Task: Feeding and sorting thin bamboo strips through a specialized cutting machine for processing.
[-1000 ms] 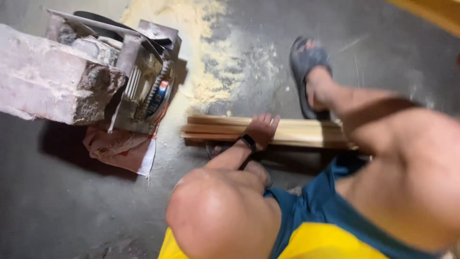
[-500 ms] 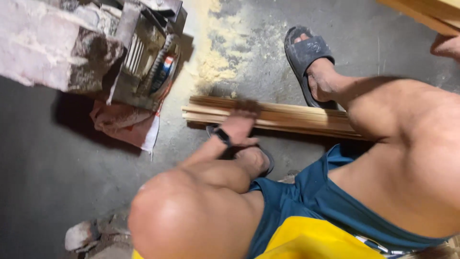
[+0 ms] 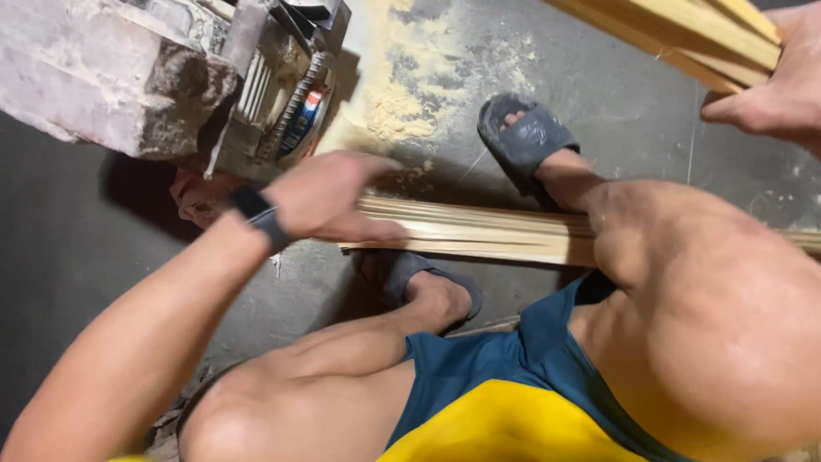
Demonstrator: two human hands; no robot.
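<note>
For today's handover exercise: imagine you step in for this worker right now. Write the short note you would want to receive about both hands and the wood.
Left hand: open, above the near end of the wooden strips on the floor; whether it touches them is unclear.
Right hand: grip closed on a second bundle of strips, held up at top right.
Power saw sits beside a concrete block, with a sawdust pile next to it.
Done: sawdust shows some cutting.
Left: not clear from this view.
</note>
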